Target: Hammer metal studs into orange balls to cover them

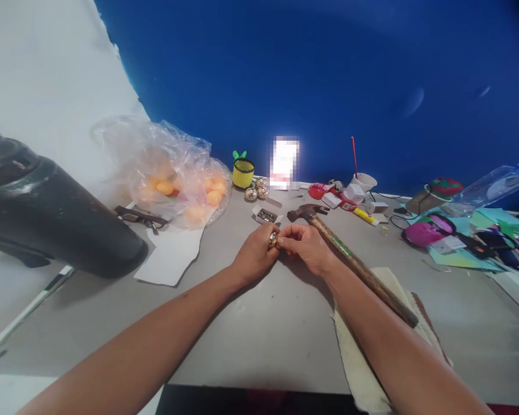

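Observation:
My left hand (257,251) is closed around a small shiny gold-and-silver ball (273,238), which shows between the thumb and fingers. My right hand (305,248) meets it from the right, thumb and fingers pinched together close against the ball; whatever is in the pinch is too small to make out. Just beyond both hands stands a little open white box (267,216) of small dark metal pieces. Farther back, several similar shiny balls (257,190) are grouped by a yellow round container (243,173). A claw hammer (363,268) lies to the right of my right hand.
A plastic bag (173,178) of orange balls sits at the left, near white paper (170,256), glasses (142,218) and a large dark cylinder (64,213). Cloth (346,340) lies under the hammer's handle. Right: a white cup (364,182), yellow tube (365,217), plastic bottle (493,187), pink pouch (429,230).

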The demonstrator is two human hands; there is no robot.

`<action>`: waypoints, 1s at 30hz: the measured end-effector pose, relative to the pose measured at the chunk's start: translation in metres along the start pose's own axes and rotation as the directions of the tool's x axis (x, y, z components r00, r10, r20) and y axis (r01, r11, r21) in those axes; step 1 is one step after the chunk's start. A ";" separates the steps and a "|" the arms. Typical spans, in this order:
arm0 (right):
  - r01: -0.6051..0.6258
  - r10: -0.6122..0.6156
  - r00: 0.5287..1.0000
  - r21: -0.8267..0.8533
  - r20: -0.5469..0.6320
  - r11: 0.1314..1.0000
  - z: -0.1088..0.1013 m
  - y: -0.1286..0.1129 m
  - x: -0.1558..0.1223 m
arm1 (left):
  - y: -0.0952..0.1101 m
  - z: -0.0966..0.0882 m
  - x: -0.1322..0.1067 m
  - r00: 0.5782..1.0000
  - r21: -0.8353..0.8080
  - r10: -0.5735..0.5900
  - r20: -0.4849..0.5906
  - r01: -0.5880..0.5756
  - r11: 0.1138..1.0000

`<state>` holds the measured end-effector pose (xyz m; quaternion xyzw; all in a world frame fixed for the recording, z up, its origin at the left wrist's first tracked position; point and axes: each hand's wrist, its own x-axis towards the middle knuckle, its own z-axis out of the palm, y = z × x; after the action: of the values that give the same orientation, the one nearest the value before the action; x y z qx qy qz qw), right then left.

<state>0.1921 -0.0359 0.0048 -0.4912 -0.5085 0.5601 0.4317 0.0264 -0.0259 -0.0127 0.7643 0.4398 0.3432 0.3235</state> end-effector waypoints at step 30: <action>0.048 -0.031 0.982 0.086 -0.188 0.995 0.000 0.003 0.006 | 0.007 -0.003 -0.001 0.977 -0.106 -0.169 -0.133 0.155 0.982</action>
<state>0.1909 -0.0307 0.0014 -0.5114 -0.4495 0.5255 0.5102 0.0266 -0.0288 -0.0053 0.6834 0.5057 0.3895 0.3542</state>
